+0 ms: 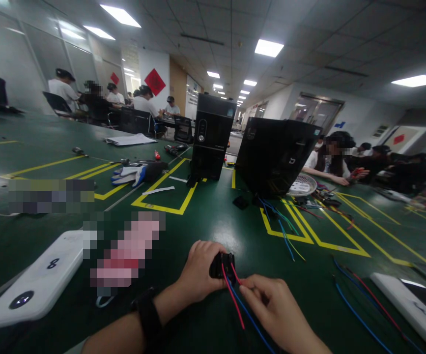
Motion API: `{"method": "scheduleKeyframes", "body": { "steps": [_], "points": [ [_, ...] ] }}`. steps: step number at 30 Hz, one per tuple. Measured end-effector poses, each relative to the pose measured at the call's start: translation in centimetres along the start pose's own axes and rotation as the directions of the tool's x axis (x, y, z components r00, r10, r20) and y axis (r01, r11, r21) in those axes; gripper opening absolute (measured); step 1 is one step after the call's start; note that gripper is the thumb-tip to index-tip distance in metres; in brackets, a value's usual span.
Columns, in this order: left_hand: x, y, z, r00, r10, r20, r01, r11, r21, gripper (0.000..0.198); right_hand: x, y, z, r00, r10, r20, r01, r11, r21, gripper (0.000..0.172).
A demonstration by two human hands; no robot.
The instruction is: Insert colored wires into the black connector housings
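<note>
A small black connector (223, 266) sits low over the green table (213, 216), pinched in the left hand (198, 273); the right hand (271, 307) grips its red wire (233, 297) beside a blue wire (251, 322). Beyond — two black computer cases (271, 157), loose wires (286, 231), a white device (36, 282) at left.

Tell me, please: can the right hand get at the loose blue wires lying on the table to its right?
Probably yes. The loose blue wires lie bare on the green table, nothing between, but the right hand is pinching a red wire at the black connector, so it must let go first.
</note>
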State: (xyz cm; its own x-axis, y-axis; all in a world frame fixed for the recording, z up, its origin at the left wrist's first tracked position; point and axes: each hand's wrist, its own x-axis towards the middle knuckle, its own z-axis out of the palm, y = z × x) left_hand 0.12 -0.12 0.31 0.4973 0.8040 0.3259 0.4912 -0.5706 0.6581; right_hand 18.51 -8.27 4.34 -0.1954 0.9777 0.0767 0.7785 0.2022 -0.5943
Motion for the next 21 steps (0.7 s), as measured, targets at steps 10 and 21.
{"method": "scheduleKeyframes", "body": {
  "steps": [10, 21],
  "points": [
    [-0.1, 0.4, -0.2, 1.0, -0.015, 0.009, 0.015, 1.0, 0.001, 0.042, 0.4, 1.3, -0.2, 0.963, 0.072, -0.259, -0.109, 0.986, -0.13, 0.024],
    [-0.1, 0.5, 0.1, 1.0, 0.015, -0.016, -0.015, 1.0, -0.019, 0.04, 0.8, 2.3, -1.3, 0.983, 0.172, -0.064, -0.181, 0.966, -0.186, 0.027]
  ]
}}
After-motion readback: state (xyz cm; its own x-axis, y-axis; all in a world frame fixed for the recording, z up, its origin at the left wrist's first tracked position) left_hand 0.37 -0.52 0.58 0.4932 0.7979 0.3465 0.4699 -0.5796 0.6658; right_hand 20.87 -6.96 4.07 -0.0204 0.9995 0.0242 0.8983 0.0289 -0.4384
